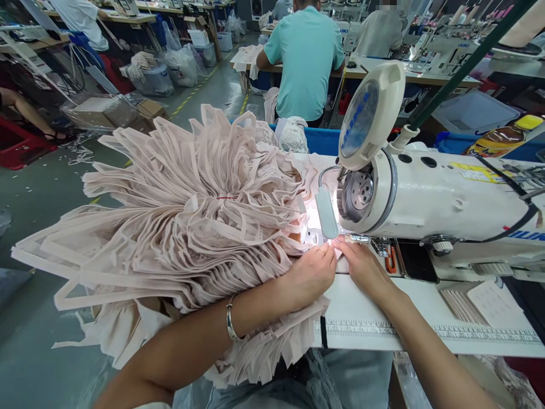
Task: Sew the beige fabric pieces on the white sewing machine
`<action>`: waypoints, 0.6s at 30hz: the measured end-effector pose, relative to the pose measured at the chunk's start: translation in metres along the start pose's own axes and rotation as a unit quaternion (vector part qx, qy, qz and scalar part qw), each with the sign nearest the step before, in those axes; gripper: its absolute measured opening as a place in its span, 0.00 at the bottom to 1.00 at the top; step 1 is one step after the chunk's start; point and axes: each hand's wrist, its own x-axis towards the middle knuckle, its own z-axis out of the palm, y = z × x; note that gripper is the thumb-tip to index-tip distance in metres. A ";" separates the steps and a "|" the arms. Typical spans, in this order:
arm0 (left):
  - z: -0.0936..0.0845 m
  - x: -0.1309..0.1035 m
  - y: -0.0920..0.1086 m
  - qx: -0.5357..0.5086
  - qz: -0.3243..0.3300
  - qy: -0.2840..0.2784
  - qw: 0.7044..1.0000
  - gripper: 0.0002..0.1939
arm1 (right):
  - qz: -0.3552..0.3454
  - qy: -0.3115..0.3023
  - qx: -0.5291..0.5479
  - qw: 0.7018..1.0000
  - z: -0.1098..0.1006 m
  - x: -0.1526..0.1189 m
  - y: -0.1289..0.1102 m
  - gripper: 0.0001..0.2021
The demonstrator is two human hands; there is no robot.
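A white sewing machine [451, 199] lies across the right side, its round end cover hinged open over a metal disc. Under a small lit lamp [327, 213], my left hand [313, 272] is closed, fingertips pinching light pink fabric [313, 227] at the needle area. Close beside it on the right, my right hand [361, 264] has its fingertips pressed on the same fabric. The needle itself is hidden. A big tied bundle of pale pink fabric pieces [179, 227] spreads to the left, partly under my left forearm.
A ruler strip [447, 335] runs along the table's front edge. Orange-handled snips [390, 260], a dark phone [417, 261] and stacked cards [464, 304] lie right of my hands. A bottle [498, 139] rests behind the machine. A person in a teal shirt [304, 62] sits ahead.
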 end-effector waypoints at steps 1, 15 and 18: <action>0.000 0.000 0.000 -0.003 0.000 -0.005 1.000 0.20 | 0.001 -0.004 0.002 1.000 -0.001 0.000 0.000 0.27; 0.004 0.002 -0.002 -0.038 -0.014 -0.002 0.999 0.18 | 0.017 -0.040 0.039 0.998 -0.003 0.004 0.002 0.31; 0.004 0.003 -0.003 -0.040 -0.022 -0.005 0.999 0.18 | 0.022 -0.041 0.028 0.999 -0.002 0.005 0.002 0.31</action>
